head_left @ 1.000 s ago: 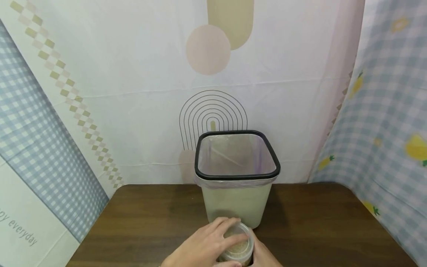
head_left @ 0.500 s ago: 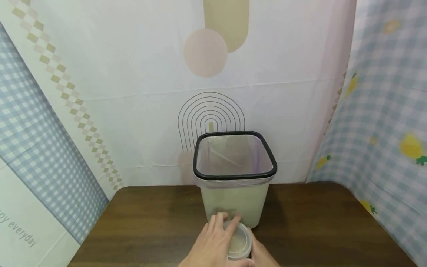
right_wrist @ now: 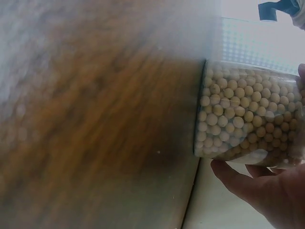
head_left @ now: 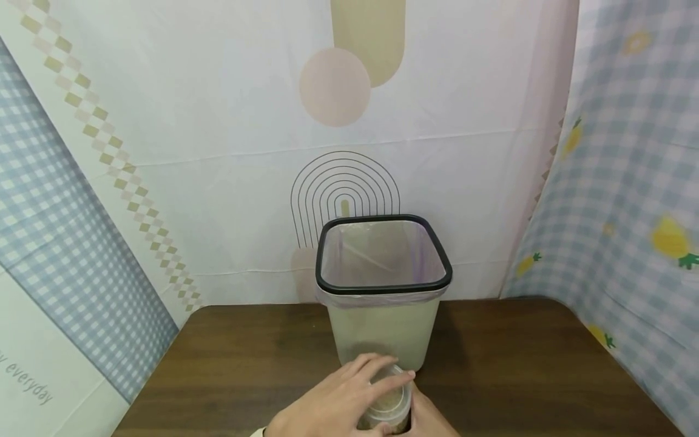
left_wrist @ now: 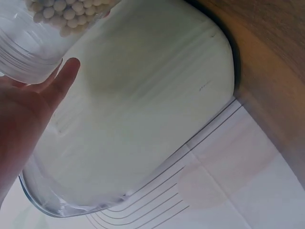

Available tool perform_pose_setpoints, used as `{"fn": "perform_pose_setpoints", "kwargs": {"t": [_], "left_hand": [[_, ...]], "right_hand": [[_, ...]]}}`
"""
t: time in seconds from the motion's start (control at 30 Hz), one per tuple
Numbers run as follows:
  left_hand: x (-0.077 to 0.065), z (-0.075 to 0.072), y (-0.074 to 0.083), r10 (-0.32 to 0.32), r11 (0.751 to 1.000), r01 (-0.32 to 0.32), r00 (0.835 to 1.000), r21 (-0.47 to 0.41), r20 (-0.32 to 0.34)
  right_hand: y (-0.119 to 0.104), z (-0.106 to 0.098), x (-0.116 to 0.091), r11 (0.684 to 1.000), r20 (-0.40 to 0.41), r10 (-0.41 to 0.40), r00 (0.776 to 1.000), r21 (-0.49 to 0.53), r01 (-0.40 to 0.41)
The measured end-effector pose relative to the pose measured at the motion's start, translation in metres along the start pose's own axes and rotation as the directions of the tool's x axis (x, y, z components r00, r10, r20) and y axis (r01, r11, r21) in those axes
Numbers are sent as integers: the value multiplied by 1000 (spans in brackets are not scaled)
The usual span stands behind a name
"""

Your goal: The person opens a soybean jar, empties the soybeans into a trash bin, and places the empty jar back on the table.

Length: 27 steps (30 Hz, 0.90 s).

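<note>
A clear plastic jar [right_wrist: 248, 112] full of pale round beans, apparently soybeans, stands upright on the brown table [head_left: 246, 364], close in front of a bin. Across its translucent lid [head_left: 391, 400] my left hand [head_left: 338, 397] spreads, fingers and thumb gripping the rim. My right hand [head_left: 428, 419] holds the jar's body from the right, mostly hidden behind it in the head view. In the right wrist view, fingers of the right hand [right_wrist: 267, 188] lie along the jar's side. The left wrist view has the left hand [left_wrist: 28, 114] around the jar's top end.
A pale square bin [head_left: 382, 334] with a black rim and a thin translucent liner [head_left: 377, 252] stands just beyond the jar. Behind the table hangs a white patterned cloth [head_left: 218, 152]. Blue checked cloth [head_left: 617, 212] hangs at the right, with more at the left.
My left hand turned clockwise over the lid, then swung back counterclockwise with its fingers across the lid again. The right hand and jar stay nearly in place. The head view shifted slightly.
</note>
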<state>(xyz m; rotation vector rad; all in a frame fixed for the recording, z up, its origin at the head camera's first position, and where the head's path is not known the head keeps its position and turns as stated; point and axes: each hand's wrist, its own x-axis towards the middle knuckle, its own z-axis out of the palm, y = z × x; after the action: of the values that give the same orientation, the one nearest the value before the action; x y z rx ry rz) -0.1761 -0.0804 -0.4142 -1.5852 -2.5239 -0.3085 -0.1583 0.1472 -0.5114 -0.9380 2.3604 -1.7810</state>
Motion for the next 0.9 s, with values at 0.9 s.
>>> {"fn": "perform_pose_setpoints", "kwargs": {"t": [0.9], "left_hand": [[6,13,13,-200,975,214,961,53,-189]], "right_hand": [[88,-1,-1,989,-85,45,995,-138,-57]]}}
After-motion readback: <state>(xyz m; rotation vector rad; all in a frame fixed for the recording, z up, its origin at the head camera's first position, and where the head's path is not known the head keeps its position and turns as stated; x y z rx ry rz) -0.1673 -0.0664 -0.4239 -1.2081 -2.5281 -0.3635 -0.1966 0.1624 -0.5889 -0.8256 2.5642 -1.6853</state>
